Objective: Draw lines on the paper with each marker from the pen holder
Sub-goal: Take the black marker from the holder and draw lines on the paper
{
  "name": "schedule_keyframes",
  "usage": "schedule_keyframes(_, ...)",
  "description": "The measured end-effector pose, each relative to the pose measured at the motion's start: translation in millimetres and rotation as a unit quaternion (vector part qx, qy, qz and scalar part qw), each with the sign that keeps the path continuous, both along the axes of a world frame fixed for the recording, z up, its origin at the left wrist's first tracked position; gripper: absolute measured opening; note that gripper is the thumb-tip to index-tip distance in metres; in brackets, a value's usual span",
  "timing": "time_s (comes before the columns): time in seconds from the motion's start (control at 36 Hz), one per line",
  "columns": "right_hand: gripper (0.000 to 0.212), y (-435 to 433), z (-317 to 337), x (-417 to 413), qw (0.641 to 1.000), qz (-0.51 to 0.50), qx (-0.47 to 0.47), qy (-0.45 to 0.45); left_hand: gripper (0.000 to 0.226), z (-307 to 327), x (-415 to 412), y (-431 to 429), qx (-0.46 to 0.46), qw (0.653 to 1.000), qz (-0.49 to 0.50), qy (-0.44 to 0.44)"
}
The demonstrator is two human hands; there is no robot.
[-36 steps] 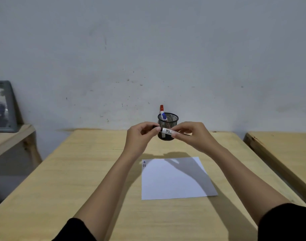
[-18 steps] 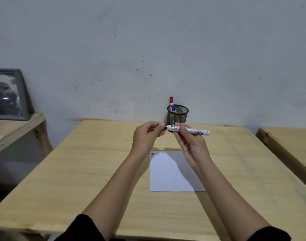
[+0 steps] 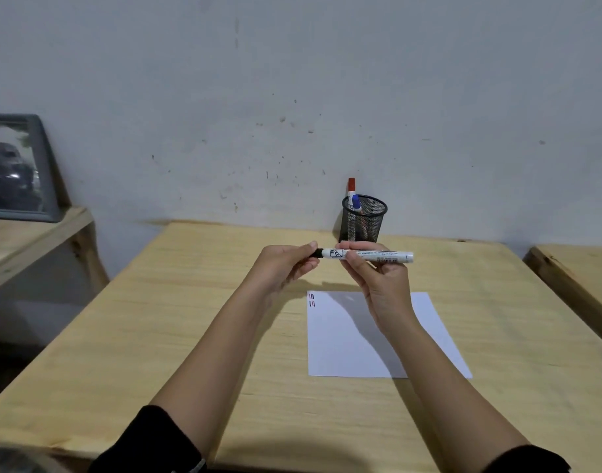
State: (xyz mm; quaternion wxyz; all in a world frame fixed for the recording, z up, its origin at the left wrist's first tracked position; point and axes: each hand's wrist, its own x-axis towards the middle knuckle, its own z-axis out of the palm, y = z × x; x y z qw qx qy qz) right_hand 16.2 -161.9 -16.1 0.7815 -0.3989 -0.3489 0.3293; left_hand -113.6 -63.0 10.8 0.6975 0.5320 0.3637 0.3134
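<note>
A white-barrelled black marker point(image 3: 368, 256) is being held level above the white paper sheet point(image 3: 330, 339). Red- and blue-capped markers point(image 3: 351, 187) are being kept upright in the black mesh pen holder point(image 3: 369, 221).

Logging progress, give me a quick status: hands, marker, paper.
Left hand pinching black cap end. Right hand holding marker level above paper. Two markers in holder. Nothing in the way.
</note>
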Motion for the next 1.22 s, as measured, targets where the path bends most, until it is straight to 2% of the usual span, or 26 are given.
schedule_keyframes(0.08,0.023,-1.6,0.3,7.7,0.999,-0.02,0.023,0.021,0.019,0.6,-6.3,16.0,-0.074,0.995,0.052,-0.046)
schedule_keyframes(0.11,0.023,-3.5,1.0,12.8,0.999,-0.028,0.031,0.033,0.02,-0.5,-10.2,22.8,-0.071,0.994,0.068,-0.039)
schedule_keyframes(0.14,0.025,-5.3,1.5,18.4,0.998,-0.036,0.036,0.045,0.02,-2.9,-14.2,29.3,-0.044,0.996,0.078,-0.007)
schedule_keyframes(0.19,0.03,-7.7,1.3,28.0,0.995,-0.052,0.034,0.072,0.024,-9.1,-18.6,37.2,0.071,0.988,0.084,0.109)
schedule_keyframes(0.28,0.02,-5.8,-2.3,31.4,0.992,-0.061,0.006,0.11,0.02,-15.3,-14.5,34.1,0.243,0.936,0.067,0.245)
schedule_keyframes(0.36,0.021,-2.3,-6.5,25.4,0.99,-0.063,-0.03,0.126,0.011,-22.1,-5.9,27.8,0.308,0.892,0.01,0.331)
schedule_keyframes(0.47,0.016,-1.7,-8.1,16.3,0.988,-0.064,-0.054,0.133,0.006,-31.2,-0.3,23.8,0.346,0.861,-0.021,0.373)
schedule_keyframes(0.58,0.008,-2.5,-9.0,9.5,0.989,-0.07,-0.097,0.09,0.018,-38.8,0.0,19.8,0.355,0.857,-0.038,0.372)
schedule_keyframes(0.67,0.01,-1.6,-10.4,4.0,0.987,-0.076,-0.136,0.046,0.052,-42.1,-1.9,15.9,0.359,0.855,-0.04,0.372)
schedule_keyframes(0.72,0.017,-1.0,-11.4,0.4,0.987,-0.078,-0.133,0.048,0.067,-43.0,-5.4,10.4,0.36,0.86,-0.002,0.362)
schedule_keyframes(0.81,0.019,-2.5,-11.9,-6.5,0.989,-0.066,-0.127,0.036,0.056,-43.0,-17.2,-5.4,0.391,0.853,0.084,0.334)
schedule_keyframes(0.86,0.021,-4.2,-11.9,-13.3,0.99,-0.06,-0.125,0.01,0.047,-46.7,-27.4,-19.1,0.41,0.85,0.097,0.316)
schedule_keyframes(0.94,0.03,-5.1,-14.5,-23.3,0.984,-0.077,-0.155,-0.047,0.041,-57.1,-42.0,-41.1,0.414,0.863,0.048,0.284)
schedule_keyframes(1.06,0.017,-4.0,-20.5,-35.5,0.97,-0.092,-0.179,-0.138,0.045,-69.5,-55.1,-57.4,0.437,0.854,-0.025,0.283)
schedule_keyframes(1.22,0.012,-3.8,-28.5,-48.0,0.953,-0.111,-0.234,-0.156,0.043,-78.2,-62.0,-64.6,0.453,0.838,-0.063,0.297)
